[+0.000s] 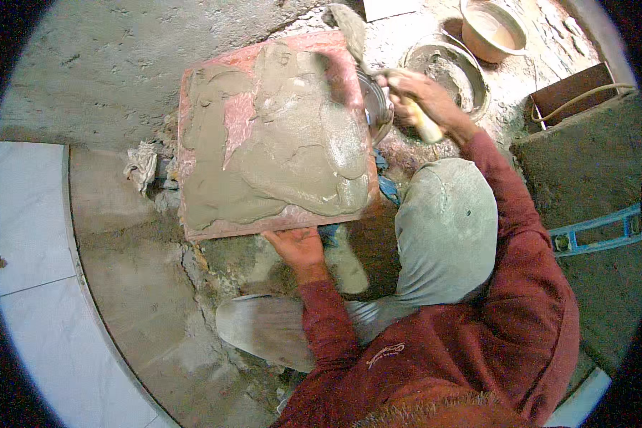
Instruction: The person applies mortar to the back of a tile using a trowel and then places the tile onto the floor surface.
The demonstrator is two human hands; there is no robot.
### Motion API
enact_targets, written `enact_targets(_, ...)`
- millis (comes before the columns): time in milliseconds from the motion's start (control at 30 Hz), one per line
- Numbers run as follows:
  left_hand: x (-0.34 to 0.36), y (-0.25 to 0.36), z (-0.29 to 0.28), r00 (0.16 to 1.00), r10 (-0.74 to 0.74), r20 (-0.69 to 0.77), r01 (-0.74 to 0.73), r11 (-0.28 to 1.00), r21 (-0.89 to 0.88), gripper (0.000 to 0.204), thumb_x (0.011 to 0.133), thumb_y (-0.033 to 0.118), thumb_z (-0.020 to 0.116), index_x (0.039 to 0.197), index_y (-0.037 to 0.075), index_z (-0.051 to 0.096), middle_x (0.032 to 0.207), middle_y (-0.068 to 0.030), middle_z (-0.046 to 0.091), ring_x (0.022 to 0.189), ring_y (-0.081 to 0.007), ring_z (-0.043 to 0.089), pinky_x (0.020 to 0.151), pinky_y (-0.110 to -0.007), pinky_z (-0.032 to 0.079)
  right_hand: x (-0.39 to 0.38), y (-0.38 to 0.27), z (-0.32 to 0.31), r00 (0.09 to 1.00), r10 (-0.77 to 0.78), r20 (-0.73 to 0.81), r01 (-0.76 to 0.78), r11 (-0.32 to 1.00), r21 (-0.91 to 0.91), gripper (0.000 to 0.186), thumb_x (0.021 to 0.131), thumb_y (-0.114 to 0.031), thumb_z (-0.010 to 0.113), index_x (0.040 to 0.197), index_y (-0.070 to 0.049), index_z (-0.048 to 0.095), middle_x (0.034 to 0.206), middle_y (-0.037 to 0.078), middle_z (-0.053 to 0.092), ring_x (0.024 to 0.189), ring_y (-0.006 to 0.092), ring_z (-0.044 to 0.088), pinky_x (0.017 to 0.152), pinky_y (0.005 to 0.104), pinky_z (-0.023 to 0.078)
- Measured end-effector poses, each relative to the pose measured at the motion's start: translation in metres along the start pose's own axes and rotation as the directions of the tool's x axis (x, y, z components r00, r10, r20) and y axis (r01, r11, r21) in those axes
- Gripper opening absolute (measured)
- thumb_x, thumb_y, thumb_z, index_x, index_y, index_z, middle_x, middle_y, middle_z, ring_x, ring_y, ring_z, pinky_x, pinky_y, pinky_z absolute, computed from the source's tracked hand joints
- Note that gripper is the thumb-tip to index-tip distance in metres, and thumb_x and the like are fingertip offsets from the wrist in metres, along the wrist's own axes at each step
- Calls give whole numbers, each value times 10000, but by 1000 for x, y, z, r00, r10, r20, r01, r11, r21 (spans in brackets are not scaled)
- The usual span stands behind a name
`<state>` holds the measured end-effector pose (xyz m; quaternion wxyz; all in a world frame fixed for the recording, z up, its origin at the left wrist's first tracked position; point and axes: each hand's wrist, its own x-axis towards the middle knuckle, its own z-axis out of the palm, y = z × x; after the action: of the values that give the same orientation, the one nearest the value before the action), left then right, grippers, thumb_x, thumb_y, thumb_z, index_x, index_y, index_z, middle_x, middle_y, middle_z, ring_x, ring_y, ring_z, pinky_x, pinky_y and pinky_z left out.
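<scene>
My left hand (pixel 299 250) supports the near edge of a square reddish tile (pixel 239 128), with its fingers partly hidden beneath it. Wet grey mortar (pixel 278 153) covers most of the tile's upper face, and bare reddish patches show near its middle and along its edges. To the right of the tile, my right hand (pixel 428 100) is closed round the pale yellow handle of a trowel (pixel 351 32). The trowel's mortar-coated blade points away from me, past the tile's far right corner. Under the right hand, a round metal rim (pixel 376 107) shows beside the tile.
A round mortar bucket (pixel 481 107) stands beyond my right hand, with a basin of cloudy liquid (pixel 496 32) behind it. A blue spirit level (pixel 598 232) lies at the right. White tiles (pixel 32 235) line the left, near a crumpled rag (pixel 143 167). A rough wall (pixel 128 64) rises behind.
</scene>
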<state>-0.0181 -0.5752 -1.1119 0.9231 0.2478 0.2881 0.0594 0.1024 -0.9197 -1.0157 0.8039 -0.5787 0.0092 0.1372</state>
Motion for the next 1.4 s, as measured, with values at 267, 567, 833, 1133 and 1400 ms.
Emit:
enact_targets(267, 4, 0, -10, 985, 11, 174, -9, 1000, -12, 698, 1002, 641, 333, 1495, 147, 366, 1479, -96, 468, 1302, -309, 490, 1120, -528, 360, 92, 74, 45, 969, -27, 245, -180, 599, 780, 265, 1028, -347, 527, 953, -92, 537, 651, -18, 474, 479, 61, 433, 379, 219, 385)
enact_targets(567, 3, -7, -10, 986, -7, 166, 19, 997, -72, 685, 987, 645, 368, 1462, 158, 445, 1497, -103, 466, 1358, -352, 444, 1124, -606, 331, 70, 54, 29, 913, 82, 399, -292, 816, 499, 267, 1029, -352, 506, 1042, -95, 577, 646, -25, 478, 450, 56, 420, 352, 228, 379)
enact_targets(833, 6, -12, -3, 996, -19, 87, 21, 1000, -14, 636, 1026, 595, 322, 1459, 142, 427, 1455, -88, 504, 1304, -298, 500, 1081, -543, 400, 107, -28, -75, 956, -80, 282, 288, 429, -856, 413, 977, -359, 565, 1307, -111, 569, 676, -14, 537, 481, 76, 506, 423, 252, 475)
enact_targets(1133, 3, -1, 4, 999, 14, 39, -15, 999, 28, 680, 1018, 631, 293, 1465, 134, 419, 1418, -87, 535, 1217, -265, 561, 1028, -499, 455, 136, -127, -51, 949, 254, -185, -248, 245, -937, 498, 860, -438, 678, 1216, -90, 648, 754, 37, 587, 630, 165, 529, 535, 328, 426)
enact_targets(1400, 21, -2, -35, 993, 9, 121, -2, 999, -55, 674, 1020, 624, 255, 1461, 147, 434, 1410, -109, 549, 1280, -334, 521, 1101, -548, 391, 105, -65, -84, 884, 465, 55, -188, 460, -868, 280, 949, -425, 594, 988, -151, 639, 597, -37, 466, 391, 55, 373, 359, 237, 333)
